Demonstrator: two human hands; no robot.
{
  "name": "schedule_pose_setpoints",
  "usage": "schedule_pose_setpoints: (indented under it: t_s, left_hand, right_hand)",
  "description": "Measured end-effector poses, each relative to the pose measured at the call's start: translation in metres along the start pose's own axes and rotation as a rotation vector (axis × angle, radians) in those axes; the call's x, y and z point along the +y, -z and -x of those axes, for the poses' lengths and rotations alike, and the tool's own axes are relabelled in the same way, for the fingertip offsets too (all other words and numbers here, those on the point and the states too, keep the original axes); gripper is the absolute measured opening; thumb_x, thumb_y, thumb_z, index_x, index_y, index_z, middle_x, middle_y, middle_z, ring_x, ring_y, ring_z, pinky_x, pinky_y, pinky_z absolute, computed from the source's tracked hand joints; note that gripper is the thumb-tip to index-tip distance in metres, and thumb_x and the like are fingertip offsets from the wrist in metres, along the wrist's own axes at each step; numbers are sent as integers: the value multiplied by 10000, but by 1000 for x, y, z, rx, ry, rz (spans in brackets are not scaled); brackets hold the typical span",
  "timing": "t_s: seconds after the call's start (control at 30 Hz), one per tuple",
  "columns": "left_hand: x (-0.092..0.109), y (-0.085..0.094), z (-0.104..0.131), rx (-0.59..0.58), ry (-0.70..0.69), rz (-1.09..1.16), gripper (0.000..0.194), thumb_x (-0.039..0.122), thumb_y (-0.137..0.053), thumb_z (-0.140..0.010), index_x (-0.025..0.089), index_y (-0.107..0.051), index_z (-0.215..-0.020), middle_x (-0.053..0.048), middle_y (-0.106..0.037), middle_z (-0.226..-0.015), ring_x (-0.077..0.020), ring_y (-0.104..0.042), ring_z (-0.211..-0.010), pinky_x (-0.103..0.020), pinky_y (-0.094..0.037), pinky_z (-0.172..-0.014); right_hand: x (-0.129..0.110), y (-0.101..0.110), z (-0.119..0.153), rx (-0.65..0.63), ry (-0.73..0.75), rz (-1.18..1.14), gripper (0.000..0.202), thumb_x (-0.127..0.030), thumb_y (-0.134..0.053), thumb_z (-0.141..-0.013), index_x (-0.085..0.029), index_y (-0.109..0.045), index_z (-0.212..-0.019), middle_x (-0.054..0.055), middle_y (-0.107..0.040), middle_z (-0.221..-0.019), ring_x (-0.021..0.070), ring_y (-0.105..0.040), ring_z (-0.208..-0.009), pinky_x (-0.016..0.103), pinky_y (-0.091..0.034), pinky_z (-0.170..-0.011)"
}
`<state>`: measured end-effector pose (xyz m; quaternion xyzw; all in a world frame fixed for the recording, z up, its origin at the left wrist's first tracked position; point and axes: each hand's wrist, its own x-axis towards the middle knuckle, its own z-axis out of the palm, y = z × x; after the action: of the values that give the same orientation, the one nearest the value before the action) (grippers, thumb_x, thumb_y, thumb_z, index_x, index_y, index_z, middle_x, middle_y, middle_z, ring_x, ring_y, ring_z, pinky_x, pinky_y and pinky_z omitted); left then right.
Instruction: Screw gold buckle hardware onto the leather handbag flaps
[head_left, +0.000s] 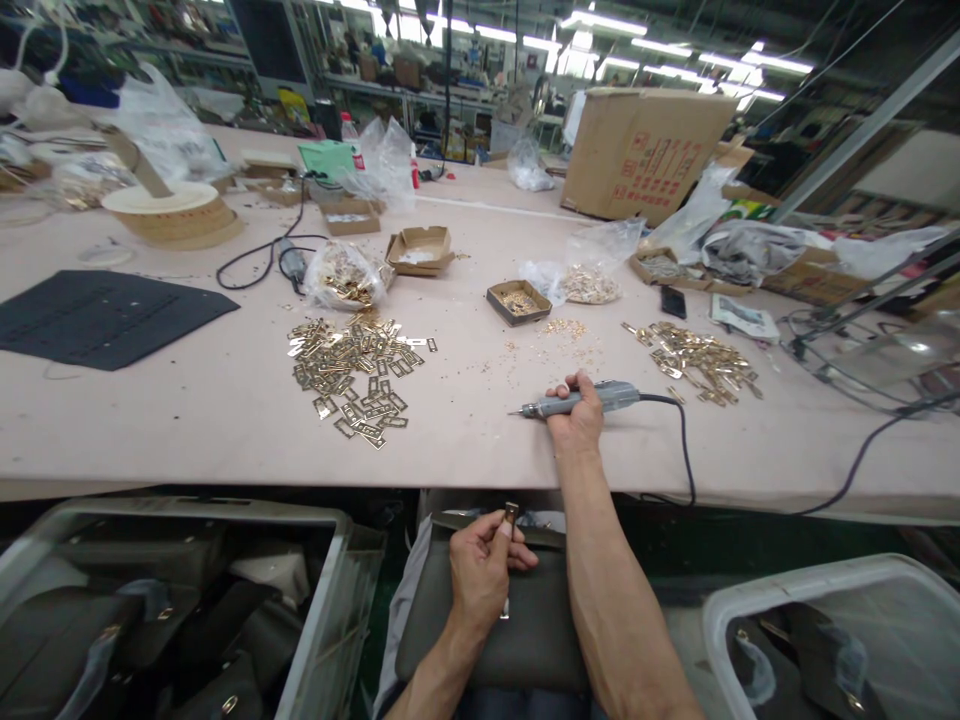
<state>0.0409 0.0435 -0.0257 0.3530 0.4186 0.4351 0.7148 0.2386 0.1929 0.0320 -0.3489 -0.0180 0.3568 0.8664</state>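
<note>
My right hand (577, 418) is wrapped round a grey electric screwdriver (619, 394) just over the table, its thin bit pointing left. A dark cord runs from its back end. My left hand (480, 568), lower and nearer to me, pinches a small gold metal plate (511, 512) between thumb and fingers. Beneath that hand a dark olive bag (536, 640) lies on my lap. A shiny metal fitting (505, 607) shows on the bag just below my fingers, partly hidden by them.
On the table (225, 430) lie a pile of gold frame plates (352, 360) and a pile of narrow gold pieces (705, 360). A small box of tiny parts (517, 302) stands farther back. Bins with dark bags, a left bin (330, 590) and a right bin (825, 580), flank me.
</note>
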Motion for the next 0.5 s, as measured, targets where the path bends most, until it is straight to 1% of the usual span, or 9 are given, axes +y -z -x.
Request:
schedule_pose_setpoints:
  t_s: [0.13,0.33,0.5]
  left_hand:
    - [-1,2,1,-3,-7,-6,427,527,-732,-829,105,-703,-885,-52,-690,-691,-192,-711,-522,-228,-574,-469]
    - [-4,3,2,-13,-12,-10,393,498,-716,-851,109,-698,-905,-51,-691,-712,-191,-712,-529,-239,-581,-485]
    - [-2,1,2,-2,-14,-14,422,520,-728,-831,104,-701,-900,-56,-691,-716,-196,-712,-529,-244,-583,-478]
  right_hand:
    - [-1,-1,-2,22,-25,-12,239,-192,-733,-849,-194,-494,-846,-83,-565,-752,52,-490,-490,213,-491,-508]
    - [-4,-3,-5,55,-37,-1,254,-206,-728,-865,-204,-475,-837,-87,-567,-734,57,-504,-480,201,-474,-476]
    - [-4,-4,-4,74,-36,7,252,-210,-724,-870,-203,-473,-842,-88,-569,-727,53,-497,-471,197,-469,-470]
